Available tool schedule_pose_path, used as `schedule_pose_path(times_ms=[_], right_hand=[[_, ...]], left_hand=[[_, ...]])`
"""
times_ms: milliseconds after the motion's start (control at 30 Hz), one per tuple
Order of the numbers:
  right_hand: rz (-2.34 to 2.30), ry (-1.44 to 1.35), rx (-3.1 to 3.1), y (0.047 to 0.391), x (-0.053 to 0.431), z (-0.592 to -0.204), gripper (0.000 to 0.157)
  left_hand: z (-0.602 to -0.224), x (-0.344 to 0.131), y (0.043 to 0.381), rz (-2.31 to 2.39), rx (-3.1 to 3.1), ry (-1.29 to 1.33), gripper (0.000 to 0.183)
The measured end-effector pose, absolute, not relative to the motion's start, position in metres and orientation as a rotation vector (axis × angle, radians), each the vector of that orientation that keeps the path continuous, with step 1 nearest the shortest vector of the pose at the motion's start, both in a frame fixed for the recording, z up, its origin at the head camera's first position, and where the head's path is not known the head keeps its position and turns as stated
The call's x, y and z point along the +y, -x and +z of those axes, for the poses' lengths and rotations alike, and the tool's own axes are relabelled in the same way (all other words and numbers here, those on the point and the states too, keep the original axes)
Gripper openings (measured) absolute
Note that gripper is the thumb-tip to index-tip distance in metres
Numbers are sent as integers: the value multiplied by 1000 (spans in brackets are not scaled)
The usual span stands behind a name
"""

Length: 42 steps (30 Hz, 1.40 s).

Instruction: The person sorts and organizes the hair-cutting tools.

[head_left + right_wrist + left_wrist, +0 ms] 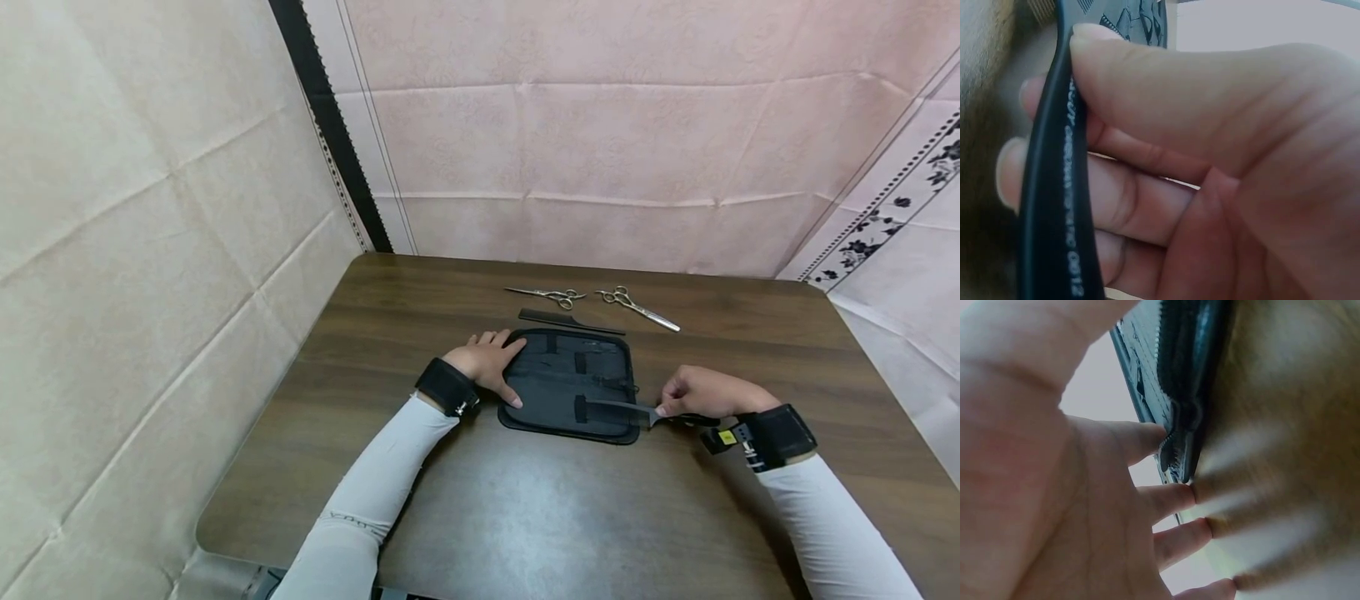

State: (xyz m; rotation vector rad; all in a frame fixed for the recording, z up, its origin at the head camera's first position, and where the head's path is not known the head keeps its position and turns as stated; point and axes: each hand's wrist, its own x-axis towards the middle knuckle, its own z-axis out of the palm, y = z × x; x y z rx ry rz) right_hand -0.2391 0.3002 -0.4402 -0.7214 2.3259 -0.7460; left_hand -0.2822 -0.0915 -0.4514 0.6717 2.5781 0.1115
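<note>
A black zip-up tool case [543, 379] lies unfolded flat on the table, its inside with several elastic loops facing up. My left hand [487, 364] rests on the case's left edge with fingers spread; in the left wrist view, the thumb and index finger are at the zipped edge [1194, 375] and the other fingertips reach the table. My right hand [708, 393] pinches the handle of a black comb [1054, 187], which has white lettering along it. The comb's toothed end lies over the right half of the case, its tip at a loop [581, 408].
Beyond the case lies a second black comb [551, 317] with a thin tail. Farther back are silver scissors [564, 297] and a second silver pair [652, 316] with a broader blade end. Cloth-covered walls [585, 150] border the brown wooden table [420, 292].
</note>
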Motion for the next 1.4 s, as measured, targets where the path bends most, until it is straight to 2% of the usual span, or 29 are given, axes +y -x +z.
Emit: schedule_pose_path(times_ms=[1233,1400], right_hand=[[-818,803,2329,238,293,-448,36],[-825,813,2332,238,294,-448,36]], left_hand=[[-449,-90,281,97,2581,-664,118],[-448,-87,279,91,2577,-650,123]])
